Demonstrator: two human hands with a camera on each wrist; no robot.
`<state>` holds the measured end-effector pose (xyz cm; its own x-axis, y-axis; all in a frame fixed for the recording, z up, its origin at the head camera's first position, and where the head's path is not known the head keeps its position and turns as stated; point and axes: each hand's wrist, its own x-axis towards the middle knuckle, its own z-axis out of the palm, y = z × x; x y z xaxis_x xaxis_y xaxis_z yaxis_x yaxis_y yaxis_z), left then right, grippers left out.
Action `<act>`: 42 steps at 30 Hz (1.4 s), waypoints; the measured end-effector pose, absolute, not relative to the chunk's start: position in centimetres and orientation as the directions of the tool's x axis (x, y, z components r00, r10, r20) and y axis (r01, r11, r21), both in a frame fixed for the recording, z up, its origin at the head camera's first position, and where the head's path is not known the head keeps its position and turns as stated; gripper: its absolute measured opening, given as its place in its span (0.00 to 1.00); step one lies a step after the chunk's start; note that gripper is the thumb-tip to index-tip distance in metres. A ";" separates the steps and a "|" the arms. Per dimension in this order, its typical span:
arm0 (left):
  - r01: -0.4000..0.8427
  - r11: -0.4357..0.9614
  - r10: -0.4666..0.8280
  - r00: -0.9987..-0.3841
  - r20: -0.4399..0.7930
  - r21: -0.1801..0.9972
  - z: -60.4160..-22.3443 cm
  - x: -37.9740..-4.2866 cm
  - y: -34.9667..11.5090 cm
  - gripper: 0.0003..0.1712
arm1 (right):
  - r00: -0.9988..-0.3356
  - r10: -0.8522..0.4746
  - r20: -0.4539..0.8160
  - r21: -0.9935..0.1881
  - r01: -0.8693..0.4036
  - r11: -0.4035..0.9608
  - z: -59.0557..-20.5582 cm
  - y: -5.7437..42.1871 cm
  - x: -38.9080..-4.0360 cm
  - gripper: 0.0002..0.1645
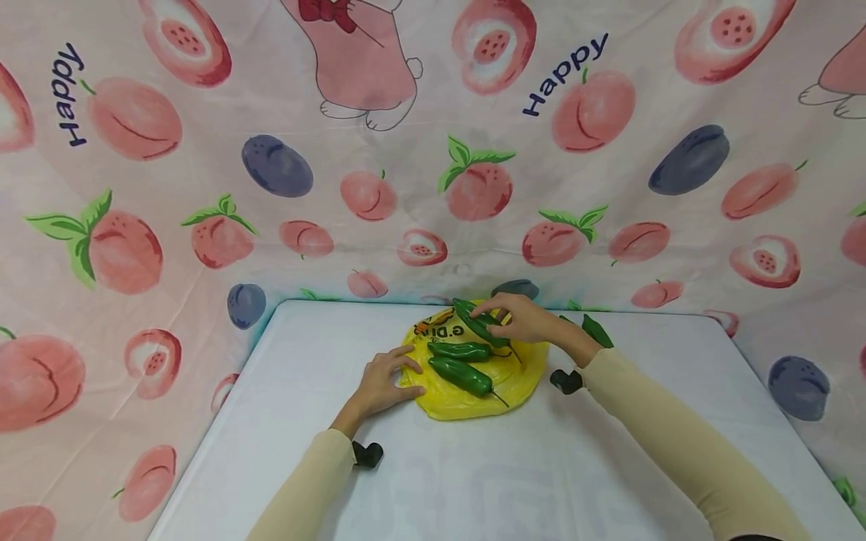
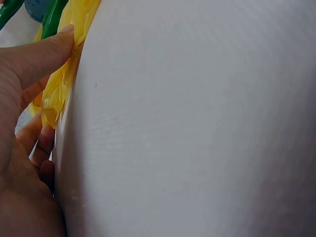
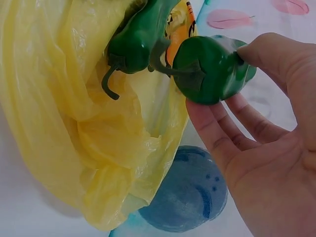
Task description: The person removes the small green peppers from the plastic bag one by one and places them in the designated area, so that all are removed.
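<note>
A yellow plastic bag (image 1: pixel 443 409) with dark print lies flat near the table's far edge. Two green peppers rest on it: a middle pepper (image 1: pixel 460 351) and a front pepper (image 1: pixel 461 376). My right hand (image 1: pixel 519 315) pinches a third green pepper (image 3: pixel 207 69) between thumb and fingers, over the bag's far right part; its curved stem shows in the right wrist view. At the bag's left edge is my left hand (image 1: pixel 380 379), thumb and fingers spread apart and touching the plastic. The left wrist view shows the thumb (image 2: pixel 49 52) against the yellow film.
More green peppers (image 1: pixel 597 330) lie on the table to the right, partly hidden behind my right wrist. The white table (image 1: pixel 433 481) ends just behind the bag at a hanging fruit-print cloth (image 1: pixel 419 150). Dark wrist cameras (image 1: pixel 367 454) sit at both cuffs.
</note>
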<state>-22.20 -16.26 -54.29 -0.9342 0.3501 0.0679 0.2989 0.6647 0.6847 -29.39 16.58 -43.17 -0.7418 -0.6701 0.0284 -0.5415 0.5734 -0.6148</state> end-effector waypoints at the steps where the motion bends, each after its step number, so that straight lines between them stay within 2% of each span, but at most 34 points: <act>1: 0.298 0.666 0.349 -0.935 0.067 0.684 -54.3 -22.2 -16.3 0.15 | -0.741 -0.671 0.029 -0.620 -0.540 0.570 -43.1 16.6 -29.4 0.22; 15: 0.298 0.671 0.347 -0.936 0.067 0.679 -54.3 -22.2 -16.2 0.15 | -0.729 -0.683 0.046 -0.688 -0.519 0.507 -43.3 17.3 -29.1 0.21; 20: 0.304 0.672 0.350 -0.934 0.072 0.676 -54.3 -22.2 -16.3 0.15 | -0.749 -0.662 0.019 -0.718 -0.471 0.513 -43.0 17.6 -28.7 0.22; 28: 0.303 0.667 0.348 -0.935 0.076 0.681 -54.4 -22.2 -16.3 0.15 | -0.751 -0.658 0.045 -0.715 -0.484 0.504 -43.2 19.2 -28.7 0.23; 38: 0.305 0.658 0.356 -0.932 0.072 0.688 -54.3 -22.2 -16.3 0.16 | -0.799 -0.601 0.015 -0.711 -0.431 0.556 -42.4 21.4 -27.8 0.24; 42: 0.311 0.662 0.357 -0.931 0.077 0.682 -54.4 -22.2 -16.3 0.15 | -0.798 -0.602 0.025 -0.706 -0.440 0.555 -42.1 22.4 -27.6 0.23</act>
